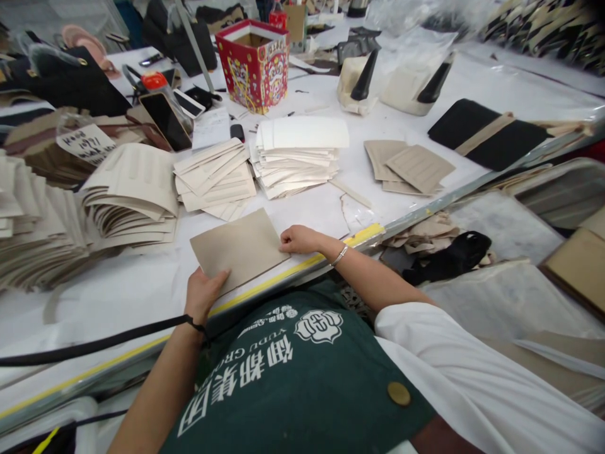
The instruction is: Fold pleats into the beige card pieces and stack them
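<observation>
A flat, greyish-beige rectangular sheet (pixel 240 247) lies at the front of the white table, close to its yellow edge. My left hand (pixel 204 291) grips its near left corner, thumb on top and the fingers hidden underneath. At the sheet's right edge my right hand (pixel 300 239) is closed, fingers curled and pinching the border. Just behind the sheet are a loose pile of cream pieces (pixel 215 176) and a taller stack of white pieces (pixel 300 154). Left of them stands a stack of curved beige pieces (pixel 132 189).
Several beige panels (pixel 411 165) lie to the right, near a black bundle (pixel 486 133) tied with a band. A red patterned box (pixel 255 66) and two dispensers with black nozzles (pixel 365 79) stand farther back. A phone (pixel 165 120) leans at the left. Yellow tape (pixel 363 234) runs along the front edge.
</observation>
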`<state>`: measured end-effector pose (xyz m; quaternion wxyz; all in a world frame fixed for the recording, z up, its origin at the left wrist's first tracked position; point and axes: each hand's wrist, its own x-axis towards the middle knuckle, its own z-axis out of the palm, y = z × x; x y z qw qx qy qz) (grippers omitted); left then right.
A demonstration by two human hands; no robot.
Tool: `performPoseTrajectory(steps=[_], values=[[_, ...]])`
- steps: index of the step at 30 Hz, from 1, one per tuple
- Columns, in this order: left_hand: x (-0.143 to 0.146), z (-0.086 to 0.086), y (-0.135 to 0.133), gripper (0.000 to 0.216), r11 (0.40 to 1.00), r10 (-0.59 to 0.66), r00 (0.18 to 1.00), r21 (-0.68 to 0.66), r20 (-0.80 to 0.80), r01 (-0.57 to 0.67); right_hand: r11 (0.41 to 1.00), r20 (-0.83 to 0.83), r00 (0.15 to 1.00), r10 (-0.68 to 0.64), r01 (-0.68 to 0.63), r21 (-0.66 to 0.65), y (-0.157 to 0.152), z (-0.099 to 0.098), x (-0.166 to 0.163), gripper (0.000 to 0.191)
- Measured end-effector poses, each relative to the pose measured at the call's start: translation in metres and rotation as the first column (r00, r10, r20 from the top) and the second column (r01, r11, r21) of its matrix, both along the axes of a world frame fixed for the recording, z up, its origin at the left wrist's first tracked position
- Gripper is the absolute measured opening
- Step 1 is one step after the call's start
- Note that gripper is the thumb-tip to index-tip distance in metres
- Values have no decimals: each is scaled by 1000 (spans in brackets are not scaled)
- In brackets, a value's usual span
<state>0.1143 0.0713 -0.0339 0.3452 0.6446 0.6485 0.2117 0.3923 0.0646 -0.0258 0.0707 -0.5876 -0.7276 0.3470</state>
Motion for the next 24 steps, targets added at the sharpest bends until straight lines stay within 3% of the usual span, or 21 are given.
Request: performPoseTrajectory(steps=[18,24], values=[[0,-4,0,46,1000,11,1000,-13,3,-10,993,-86,996,-6,-4,-115,2,-4,4,17],[0,-5,1,49,1000,-16,998,3,-53,16,998,49,999,12,-9,-59,1,-1,-2,19]])
